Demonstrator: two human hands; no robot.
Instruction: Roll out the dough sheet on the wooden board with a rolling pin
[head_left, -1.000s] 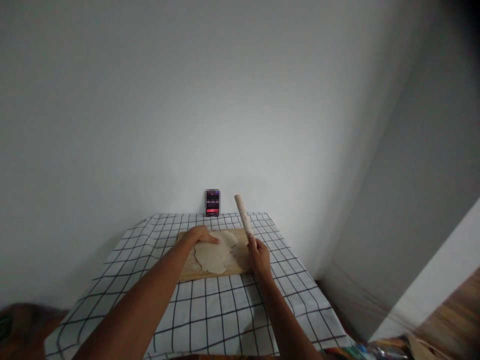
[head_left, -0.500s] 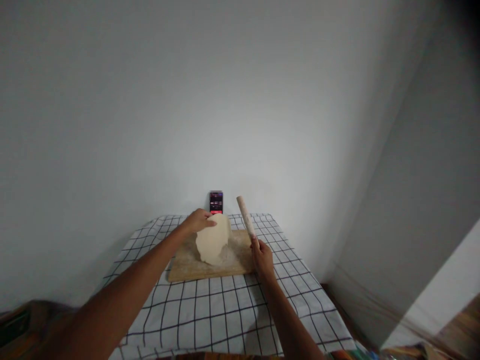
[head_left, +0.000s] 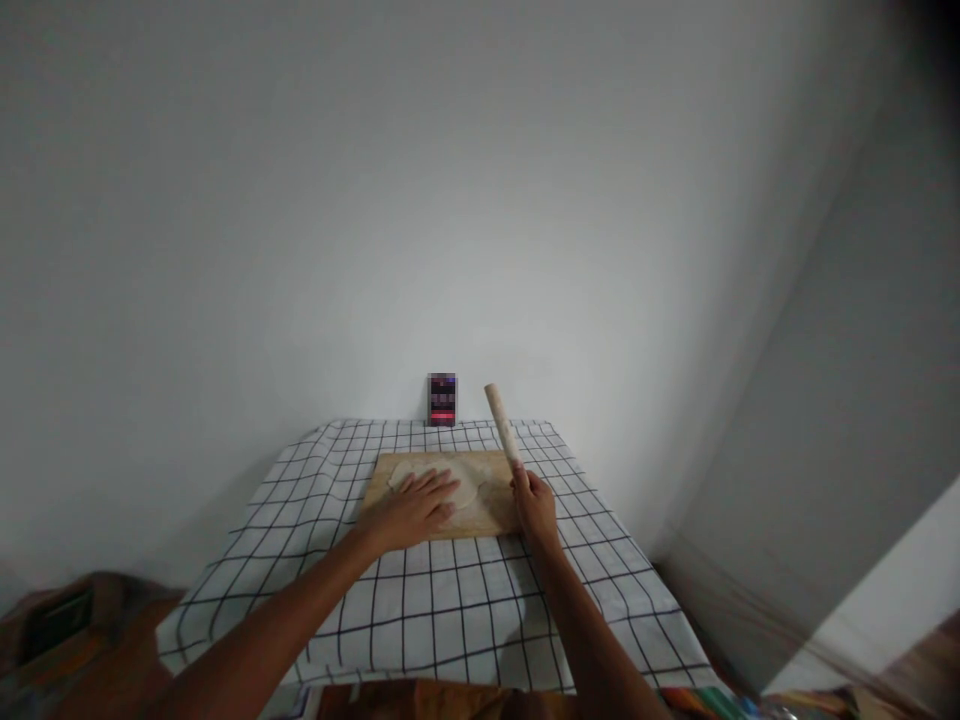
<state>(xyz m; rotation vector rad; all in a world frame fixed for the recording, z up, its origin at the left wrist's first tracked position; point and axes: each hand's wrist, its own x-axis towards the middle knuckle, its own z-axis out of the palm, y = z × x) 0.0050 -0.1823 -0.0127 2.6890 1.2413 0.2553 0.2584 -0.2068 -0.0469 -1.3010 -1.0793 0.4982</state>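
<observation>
A thin sheet of pale dough (head_left: 466,482) lies flat on a floured wooden board (head_left: 487,522). My left hand (head_left: 415,508) rests on the dough's near left part with its fingers spread, covering some of it. In my right hand (head_left: 535,502) is a light wooden rolling pin (head_left: 501,420), gripped at its lower end. The pin tilts up and away, its far end raised above the board's right side.
A checked white cloth (head_left: 450,610) covers the table under the board. At the table's back edge a phone (head_left: 442,399) leans upright against the white wall (head_left: 480,220). A brown object (head_left: 67,620), blurred, stands low at the left.
The dough, held up by its far edge in my left hand before, now lies on the board. My left hand has let go and come down flat onto it. The rolling pin stays in my right hand.
</observation>
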